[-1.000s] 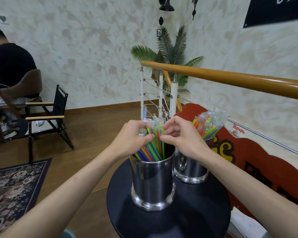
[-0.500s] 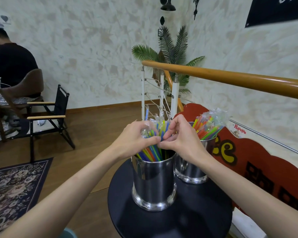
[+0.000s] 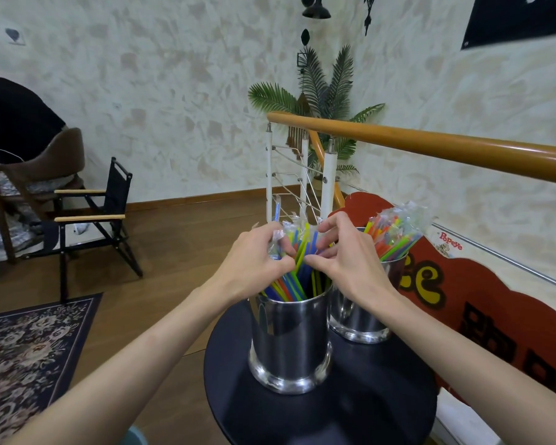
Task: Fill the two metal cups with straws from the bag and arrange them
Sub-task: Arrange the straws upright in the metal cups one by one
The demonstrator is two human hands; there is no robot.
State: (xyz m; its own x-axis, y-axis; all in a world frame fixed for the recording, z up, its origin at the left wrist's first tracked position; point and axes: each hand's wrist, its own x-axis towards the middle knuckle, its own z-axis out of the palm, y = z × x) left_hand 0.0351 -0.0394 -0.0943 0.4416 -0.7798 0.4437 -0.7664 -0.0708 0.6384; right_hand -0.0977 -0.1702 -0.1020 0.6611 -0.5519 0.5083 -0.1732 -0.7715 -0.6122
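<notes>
On the round black worktop (image 3: 350, 412) stand two shiny metal cups, one close to the camera and one behind it to the right, just beside each other. Near cup (image 3: 291, 342) holds a bundle of coloured straws (image 3: 297, 271) in blue, green, yellow and orange, most in clear wrappers, leaning at mixed angles with their tops fanned out above the rim. Both hands are over this cup. Left hand (image 3: 254, 261) has its fingers curled, its grip narrow and pinching the wrapped tops of several straws on the left side of the bundle. Right hand (image 3: 347, 261) meets it from the right, thumb and fingers bent and closed on straws near the middle, the fingertips of the two hands almost touching. Far cup (image 3: 363, 319) is partly hidden behind the right wrist; its own straws (image 3: 395, 232) lean to the right, their wrapper ends spread high above the rim.

Behind the worktop runs a wooden handrail (image 3: 430, 146) on white posts, with a red sign (image 3: 495, 303) below it and a potted palm (image 3: 325, 101) in the corner. To the left stand a folding chair (image 3: 93, 216) and a patterned rug (image 3: 26, 348).
</notes>
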